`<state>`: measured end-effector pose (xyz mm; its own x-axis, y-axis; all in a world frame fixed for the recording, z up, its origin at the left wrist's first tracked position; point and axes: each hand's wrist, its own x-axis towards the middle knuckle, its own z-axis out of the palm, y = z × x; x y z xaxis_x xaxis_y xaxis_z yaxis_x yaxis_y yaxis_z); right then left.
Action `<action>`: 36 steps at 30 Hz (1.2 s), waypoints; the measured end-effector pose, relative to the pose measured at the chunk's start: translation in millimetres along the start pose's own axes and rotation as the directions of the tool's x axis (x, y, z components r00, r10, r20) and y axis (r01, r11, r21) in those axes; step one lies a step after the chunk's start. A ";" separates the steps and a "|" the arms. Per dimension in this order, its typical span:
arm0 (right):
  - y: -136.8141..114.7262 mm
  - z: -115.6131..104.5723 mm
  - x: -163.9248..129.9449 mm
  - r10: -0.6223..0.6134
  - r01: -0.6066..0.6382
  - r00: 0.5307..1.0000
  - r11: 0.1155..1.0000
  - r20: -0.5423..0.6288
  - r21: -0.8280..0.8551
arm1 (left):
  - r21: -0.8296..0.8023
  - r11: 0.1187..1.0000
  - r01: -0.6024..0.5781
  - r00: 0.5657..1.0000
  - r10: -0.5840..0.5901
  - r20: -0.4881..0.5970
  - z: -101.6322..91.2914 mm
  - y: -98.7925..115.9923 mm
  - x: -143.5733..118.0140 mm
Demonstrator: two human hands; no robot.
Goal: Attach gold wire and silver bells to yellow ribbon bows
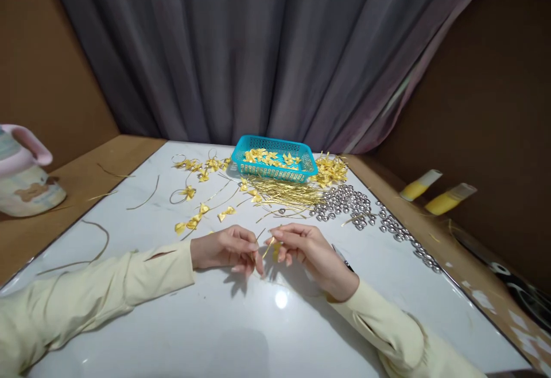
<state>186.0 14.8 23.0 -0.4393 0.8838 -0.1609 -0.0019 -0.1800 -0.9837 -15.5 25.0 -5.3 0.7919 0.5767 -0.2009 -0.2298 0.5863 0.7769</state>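
Near the front edge of the white table [172, 320], a thin gold strip [269, 246] is pinched between the left hand [224, 249] and the right hand [307, 249], both closed on it, so it is kept taut. Gold bows [193, 220] lie behind; a blue basket [273, 157] stands at the back edge, silver beads [344, 203] toward the right edge.

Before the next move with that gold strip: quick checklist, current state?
1. Left hand pinching the gold strip: ok.
2. Right hand on the same strip: ok.
3. Hands over bare white table, clear of other pieces: ok.
4. Spare gold strips piled before the teal basket: ok.
5. Silver beads lying loose beside right hand: ok.
6. Strip's fold or knot state: cannot tell.
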 end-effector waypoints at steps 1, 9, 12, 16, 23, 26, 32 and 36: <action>0.7 0.6 0.7 -0.035 0.032 0.998 0.998 -0.045 -0.049 | 0.010 1.000 -0.005 1.000 0.005 -0.001 1.1 0.3 -0.1; 18.2 2.1 -1.7 -0.436 0.343 0.899 0.766 -0.048 -0.544 | 0.057 0.998 -0.007 1.000 0.007 0.006 0.0 -0.9 -2.0; 27.7 -0.1 -3.9 -0.578 0.471 0.809 0.534 0.104 -0.702 | 0.074 0.997 0.012 1.000 -0.013 0.020 -1.2 -2.6 -1.8; 31.1 -3.2 -4.6 -0.631 0.569 0.719 0.292 0.291 -0.769 | 0.092 0.996 0.018 0.998 -0.022 0.051 0.3 -3.2 -0.9; 22.9 -1.9 -9.2 -0.638 0.574 0.500 -0.263 0.586 -0.776 | 0.136 0.989 0.058 0.998 -0.058 -0.002 2.5 -2.1 -0.4; 21.1 0.0 -10.5 -0.627 0.547 0.503 -0.301 0.594 -0.781 | 0.147 0.988 0.056 0.998 -0.055 -0.011 2.6 -1.7 0.2; 23.3 3.3 -10.4 -0.594 0.599 0.620 -0.063 0.512 -0.798 | 0.146 0.989 0.037 0.999 -0.033 -0.033 6.1 0.2 -0.7; 18.4 8.2 -8.7 -0.412 0.454 0.877 0.538 0.249 -0.710 | 0.190 0.981 0.032 0.999 -0.028 -0.023 4.8 -0.1 -1.2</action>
<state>182.5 0.2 7.0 -0.6080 0.7414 0.2840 0.4371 0.6112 -0.6598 -13.8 21.5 -2.3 0.7851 0.5725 -0.2363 -0.0923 0.4855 0.8694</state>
